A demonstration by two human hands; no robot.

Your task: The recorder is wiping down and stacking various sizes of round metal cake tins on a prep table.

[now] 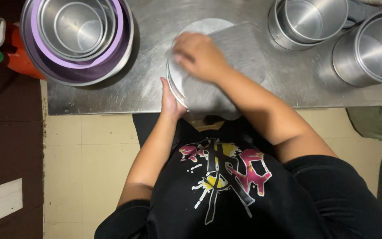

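A round shallow metal pan [239, 53] sits tilted near the front edge of a steel table [147, 88]. My left hand [169, 99] holds the pan's rim at its near left side. My right hand [200, 55] is pressed inside the pan on a pale round sheet [200, 25] that shows at the pan's far edge; the hand is blurred, fingers bent. Whether it grips anything I cannot tell.
A stack of nested round metal pans with a purple one [78, 37] stands at the table's left. Two deep metal tins [310, 20] [374, 46] stand at the right. An orange object [21, 57] lies off the left edge. Cream tiled floor [89, 155] lies below.
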